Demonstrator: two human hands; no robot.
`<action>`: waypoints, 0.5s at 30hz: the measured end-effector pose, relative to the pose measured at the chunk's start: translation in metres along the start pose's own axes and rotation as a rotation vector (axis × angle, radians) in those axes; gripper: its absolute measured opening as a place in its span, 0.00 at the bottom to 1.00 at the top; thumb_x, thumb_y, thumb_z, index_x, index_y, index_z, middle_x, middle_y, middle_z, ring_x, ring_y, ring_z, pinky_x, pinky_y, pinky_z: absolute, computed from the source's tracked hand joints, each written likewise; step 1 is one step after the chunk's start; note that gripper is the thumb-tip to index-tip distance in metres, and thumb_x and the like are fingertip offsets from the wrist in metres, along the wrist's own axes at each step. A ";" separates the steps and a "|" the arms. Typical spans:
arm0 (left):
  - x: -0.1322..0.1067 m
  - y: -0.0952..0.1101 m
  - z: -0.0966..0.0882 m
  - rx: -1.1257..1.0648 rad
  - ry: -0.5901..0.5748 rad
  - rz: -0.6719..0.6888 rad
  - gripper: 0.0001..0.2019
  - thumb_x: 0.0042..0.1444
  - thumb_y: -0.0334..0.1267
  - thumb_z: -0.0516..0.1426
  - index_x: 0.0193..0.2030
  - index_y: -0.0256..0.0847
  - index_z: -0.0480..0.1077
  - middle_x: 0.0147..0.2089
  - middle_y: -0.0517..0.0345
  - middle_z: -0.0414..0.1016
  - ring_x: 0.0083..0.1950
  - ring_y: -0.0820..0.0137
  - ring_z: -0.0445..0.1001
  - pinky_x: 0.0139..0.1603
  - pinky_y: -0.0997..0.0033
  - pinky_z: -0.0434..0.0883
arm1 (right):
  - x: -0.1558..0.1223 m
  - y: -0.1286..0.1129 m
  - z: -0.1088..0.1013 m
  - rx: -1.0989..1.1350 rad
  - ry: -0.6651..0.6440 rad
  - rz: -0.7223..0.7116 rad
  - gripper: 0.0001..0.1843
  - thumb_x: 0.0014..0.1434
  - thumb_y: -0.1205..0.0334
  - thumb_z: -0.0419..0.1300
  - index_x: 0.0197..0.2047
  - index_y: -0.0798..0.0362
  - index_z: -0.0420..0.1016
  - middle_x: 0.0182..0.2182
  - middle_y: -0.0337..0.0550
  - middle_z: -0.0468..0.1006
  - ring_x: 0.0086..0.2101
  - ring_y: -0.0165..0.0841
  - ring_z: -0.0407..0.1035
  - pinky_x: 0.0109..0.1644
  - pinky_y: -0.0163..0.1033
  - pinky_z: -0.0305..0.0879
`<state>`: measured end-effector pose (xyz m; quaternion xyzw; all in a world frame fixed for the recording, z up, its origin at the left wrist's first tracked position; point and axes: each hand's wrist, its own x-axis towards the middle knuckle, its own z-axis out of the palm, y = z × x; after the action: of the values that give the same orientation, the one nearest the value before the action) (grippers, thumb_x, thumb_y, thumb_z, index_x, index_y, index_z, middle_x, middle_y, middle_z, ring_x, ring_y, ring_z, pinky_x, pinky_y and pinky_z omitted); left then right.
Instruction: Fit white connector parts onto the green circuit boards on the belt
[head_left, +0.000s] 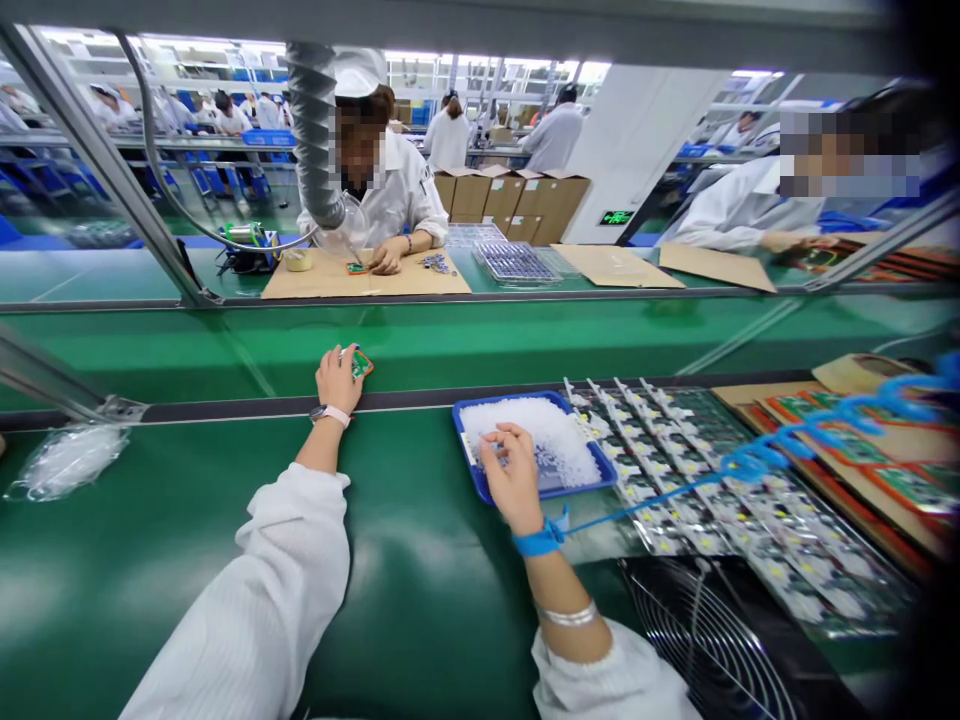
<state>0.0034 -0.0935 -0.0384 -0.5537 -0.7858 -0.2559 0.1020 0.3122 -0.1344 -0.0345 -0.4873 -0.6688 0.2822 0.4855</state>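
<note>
L hand (337,380) rests at the black strip along the edge of the green desk (420,620), fingers curled narrow, gripping a small green circuit board (361,364). We prob. hold the board by its edge to keep its face free. R hand (514,478) is narrow too, fingertips (499,435) down among white granules (525,440) in a blue tray (600,462); can't tell if they pinch anything. Tray sits just beside a clear tray of boards (720,500) w/ white parts, likely to keep both in short reach. Blue wrist strap (538,540) on R wrist leads to a coiled blue cord (810,440) running off right, prob. ESD grounding, w/ the coil giving the arm slack. More green boards (885,460) lie on cardboard at far right, w/ a wire fan guard (697,640) near the lower edge. Across the desk, a co-worker (397,190) works on a cardboard sheet (315,280) under a fume hose (311,130).
</note>
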 end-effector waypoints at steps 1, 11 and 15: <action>-0.006 0.003 -0.002 -0.009 0.008 0.016 0.29 0.54 0.36 0.57 0.63 0.40 0.57 0.64 0.42 0.58 0.64 0.50 0.55 0.59 0.49 0.60 | 0.004 0.003 -0.006 -0.034 0.013 -0.021 0.10 0.55 0.56 0.54 0.34 0.53 0.71 0.44 0.51 0.65 0.44 0.38 0.64 0.44 0.45 0.65; -0.118 0.042 -0.033 -0.189 -0.267 0.343 0.29 0.59 0.50 0.51 0.64 0.38 0.53 0.64 0.44 0.59 0.67 0.54 0.52 0.61 0.51 0.60 | 0.030 0.039 -0.084 -0.431 -0.117 0.014 0.14 0.54 0.54 0.51 0.27 0.53 0.71 0.27 0.48 0.76 0.33 0.39 0.68 0.41 0.44 0.62; -0.142 0.040 -0.049 -0.210 -0.323 0.329 0.27 0.61 0.52 0.49 0.62 0.40 0.57 0.64 0.46 0.61 0.66 0.55 0.53 0.61 0.51 0.59 | 0.026 0.041 -0.098 -0.432 -0.120 0.136 0.20 0.56 0.49 0.48 0.31 0.54 0.74 0.27 0.47 0.77 0.30 0.38 0.68 0.36 0.41 0.61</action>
<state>0.0857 -0.2245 -0.0482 -0.7155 -0.6604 -0.2241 -0.0426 0.4172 -0.1046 -0.0233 -0.6061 -0.7069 0.1929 0.3094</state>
